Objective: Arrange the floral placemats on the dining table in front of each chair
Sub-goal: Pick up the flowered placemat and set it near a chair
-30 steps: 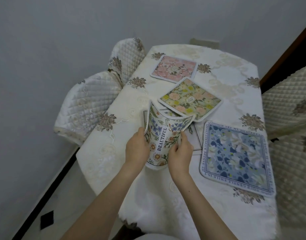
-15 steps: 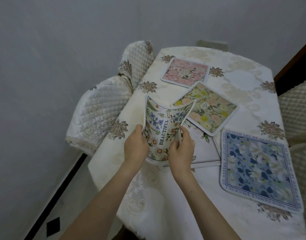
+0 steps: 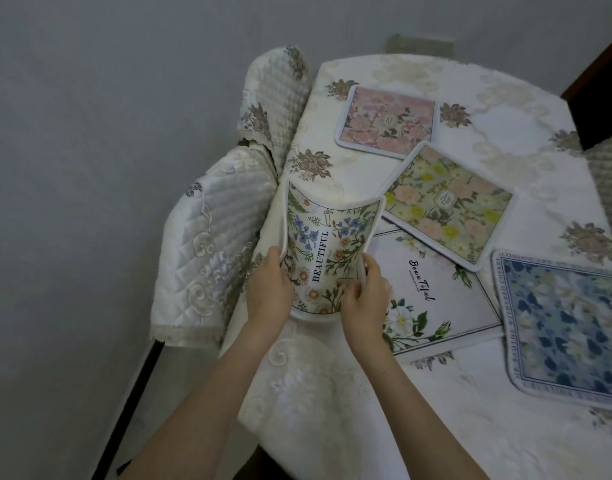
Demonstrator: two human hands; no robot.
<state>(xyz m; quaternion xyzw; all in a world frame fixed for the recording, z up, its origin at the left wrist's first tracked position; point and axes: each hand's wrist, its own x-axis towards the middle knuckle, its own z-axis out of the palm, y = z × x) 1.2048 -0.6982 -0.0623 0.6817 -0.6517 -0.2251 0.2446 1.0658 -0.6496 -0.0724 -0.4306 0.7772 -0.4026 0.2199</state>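
Observation:
I hold a white wildflower placemat (image 3: 327,247) printed "BEAUTIFUL", bent into a trough above the table's left edge. My left hand (image 3: 271,287) grips its left side and my right hand (image 3: 365,296) its right side. On the cream tablecloth (image 3: 505,441) lie a white placemat (image 3: 432,289) with script lettering, a yellow-green floral placemat (image 3: 448,202) overlapping its far edge, a pink floral placemat (image 3: 387,121) further back, and a blue floral placemat (image 3: 560,327) at the right.
Two chairs with quilted cream covers, one nearer (image 3: 207,258) and one further back (image 3: 276,88), stand along the table's left side against a grey wall. Another quilted chair back (image 3: 609,188) shows at the right edge. A dark skirting strip (image 3: 131,400) runs along the floor.
Both hands have carried the bent wildflower placemat leftward off the white script placemat, which now lies mostly uncovered. The view has shifted left and closer to the table.

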